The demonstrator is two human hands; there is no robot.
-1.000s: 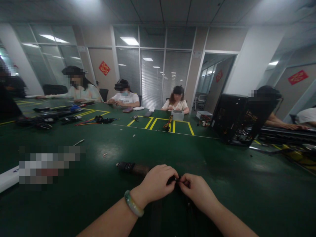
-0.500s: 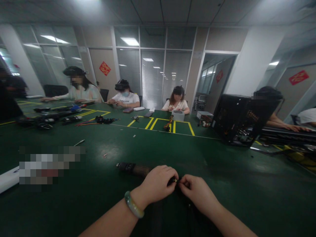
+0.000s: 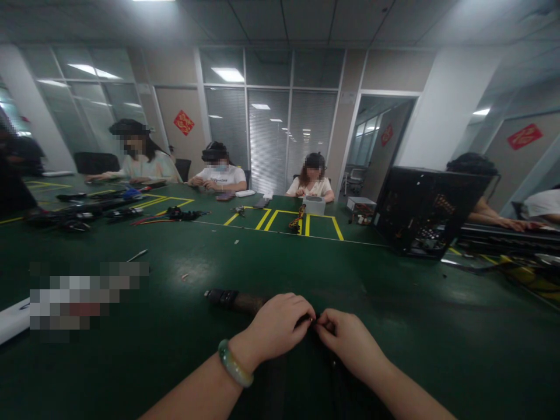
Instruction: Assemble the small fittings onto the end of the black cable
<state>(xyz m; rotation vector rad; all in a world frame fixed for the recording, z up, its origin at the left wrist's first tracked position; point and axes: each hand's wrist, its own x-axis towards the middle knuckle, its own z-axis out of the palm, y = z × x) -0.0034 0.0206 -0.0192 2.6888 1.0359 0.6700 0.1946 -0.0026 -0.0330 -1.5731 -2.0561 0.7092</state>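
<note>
A dark sleeved cable (image 3: 247, 303) with a black connector (image 3: 222, 297) at its far left end lies on the green table (image 3: 166, 350) and runs under my left hand (image 3: 280, 324). The fingers of my left hand are closed around a small dark part, mostly hidden by them. Close against its fingertips, my right hand (image 3: 350, 341) is pinched on the same dark part or the cable by it; which one I cannot tell. A green bangle (image 3: 235, 363) is on my left wrist.
Black cables (image 3: 87, 207) are piled at the left, near a long white object (image 3: 15, 318). A black computer case (image 3: 429, 210) stands at the right. Across the table are a grey box (image 3: 314, 205), a metal unit (image 3: 361, 205) and several seated people.
The view has shifted slightly. My fingertips have moved a little, and the yellowish tip of the small part between them shows less than before.
</note>
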